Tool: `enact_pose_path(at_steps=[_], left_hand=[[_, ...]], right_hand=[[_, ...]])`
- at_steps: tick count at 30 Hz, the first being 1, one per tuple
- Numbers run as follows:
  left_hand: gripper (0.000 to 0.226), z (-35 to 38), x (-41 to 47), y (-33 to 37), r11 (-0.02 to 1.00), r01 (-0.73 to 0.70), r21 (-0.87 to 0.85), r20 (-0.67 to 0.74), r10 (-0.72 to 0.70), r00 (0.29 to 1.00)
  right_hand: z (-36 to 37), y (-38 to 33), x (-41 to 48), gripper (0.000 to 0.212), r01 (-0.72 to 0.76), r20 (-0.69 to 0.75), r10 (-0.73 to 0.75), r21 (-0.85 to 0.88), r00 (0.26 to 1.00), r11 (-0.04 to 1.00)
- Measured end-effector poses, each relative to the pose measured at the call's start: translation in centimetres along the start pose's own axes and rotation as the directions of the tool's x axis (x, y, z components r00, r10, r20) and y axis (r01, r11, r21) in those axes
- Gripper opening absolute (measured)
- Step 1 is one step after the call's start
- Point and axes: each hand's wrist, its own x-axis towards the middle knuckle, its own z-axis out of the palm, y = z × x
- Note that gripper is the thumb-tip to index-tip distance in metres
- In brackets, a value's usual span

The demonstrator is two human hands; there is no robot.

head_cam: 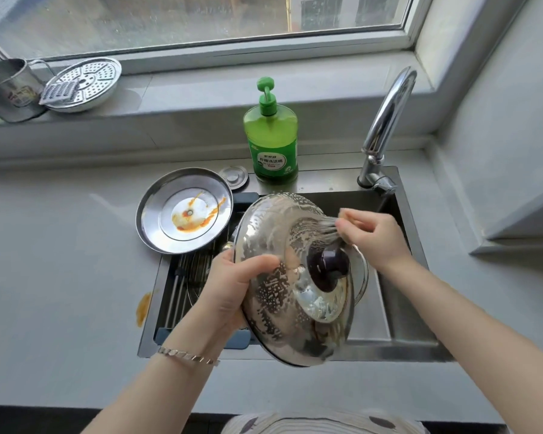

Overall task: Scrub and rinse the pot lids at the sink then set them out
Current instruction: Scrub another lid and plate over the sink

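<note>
Held lid: a large domed stainless-steel pot lid (276,308) with a round black knob (328,267) is held over the steel sink (398,308). It is tilted so that its top faces the camera. White suds streak the dome and the flat ring around the knob.
Left hand: the left hand (232,286) grips the held lid's left rim, with the thumb curled over the top and the fingers behind. A silver link bracelet (185,355) sits on that wrist.
Right hand: the right hand (370,236) has its fingers curled tight around a grey wire scourer (326,228). The scourer is pressed to the dome's upper right, just above the knob.
Second lid: a round stainless-steel lid with orange sauce smeared on it (157,220) lies underside up at the sink's back left corner. It is partly over the basin and partly over the bench, just beside the held lid.
Rack: a wire draining rack with blue ends (182,286) spans the sink's left part, under the second lid and the left hand.
Soap: a green plastic pump bottle of dish liquid (271,142) stands upright on the sink's back ledge, behind the held lid.
Tap: a curved chrome tap (386,120) rises from the back right corner of the sink.
Bench: the pale grey bench (60,261) carries an orange smear (143,308) touching the sink's left edge.
Windowsill: on the grey windowsill (201,89), far left, stands a metal mug (8,89). A round perforated steamer plate (91,79) lies beside the mug. A small flat grater (60,92) rests on the plate.
</note>
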Motion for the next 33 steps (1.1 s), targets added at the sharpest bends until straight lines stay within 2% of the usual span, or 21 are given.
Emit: enact_pose_path(at_steps=[2,5,7,8,10,12,15,17,19,21,25,27,30,32,33], left_hand=[[0.037,0.0,0.0,-0.1,1.000,-0.018,-0.020,-0.005,0.017,1.000],[0.026,-0.3,-0.1,-0.5,1.000,-0.018,-0.010,0.002,0.018,1.000],[0.032,-0.5,-0.1,-0.8,1.000,-0.020,-0.018,0.009,0.020,1.000],[0.036,-0.5,-0.2,-0.8,1.000,-0.020,-0.019,0.013,0.020,1.000],[0.029,-0.3,-0.2,-1.0,1.000,-0.022,-0.007,0.015,0.022,1.000],[0.025,-0.1,-0.3,-1.0,1.000,-0.017,0.006,0.007,0.017,1.000],[0.031,-0.3,-0.3,-0.7,0.999,-0.032,0.031,0.001,0.032,0.999],[0.023,-0.4,-0.5,-0.3,0.994,-0.064,0.085,0.045,0.060,0.997],[0.020,-0.3,-0.7,0.0,0.986,-0.095,0.137,0.111,0.080,0.991],[0.027,-0.4,-1.1,0.2,0.985,-0.101,0.141,0.171,0.076,0.982],[0.035,-0.8,-1.5,0.9,0.995,-0.075,0.063,0.237,0.058,0.970],[0.034,-0.8,-1.4,1.0,0.998,-0.065,0.021,0.214,0.059,0.975],[0.032,-0.3,-1.1,0.9,0.999,-0.054,-0.005,0.136,0.054,0.989],[0.024,0.0,-0.9,0.7,0.997,-0.071,0.023,0.033,0.071,0.997],[0.020,0.2,-0.7,0.5,0.996,-0.075,0.044,-0.029,0.077,0.997]], right_hand=[[-0.3,1.8,0.3,0.012,-0.122,-0.017,0.124,0.060,0.992,0.991],[0.8,1.7,-1.1,0.025,-0.035,0.062,0.029,0.110,0.998,0.993],[1.0,1.8,-1.3,0.029,0.004,0.074,-0.014,0.132,0.997,0.991],[0.9,2.1,-1.1,0.025,-0.023,0.049,0.016,0.135,0.999,0.991],[0.7,3.4,-0.9,0.017,-0.127,-0.016,0.129,0.095,0.992,0.987],[1.0,4.2,-1.2,0.018,-0.178,-0.016,0.180,0.082,0.984,0.981],[1.5,3.7,-2.0,0.014,-0.069,0.054,0.060,0.174,0.997,0.982],[1.3,3.5,-1.7,0.005,-0.066,0.026,0.062,0.205,0.998,0.977],[0.7,3.7,-0.3,0.007,-0.143,-0.047,0.154,0.180,0.987,0.973],[-0.1,3.7,1.3,0.011,-0.252,-0.071,0.269,0.180,0.961,0.951],[-0.6,4.0,2.6,0.034,-0.460,0.046,0.464,0.241,0.885,0.854],[-0.2,4.2,2.5,0.041,-0.432,-0.002,0.451,0.283,0.893,0.856],[-1.0,3.9,2.2,0.015,-0.313,-0.264,0.419,0.361,0.869,0.878],[-2.2,3.6,1.7,0.023,-0.206,-0.369,0.313,0.300,0.875,0.931],[-2.7,3.2,1.2,0.024,-0.159,-0.350,0.233,0.227,0.907,0.961]])
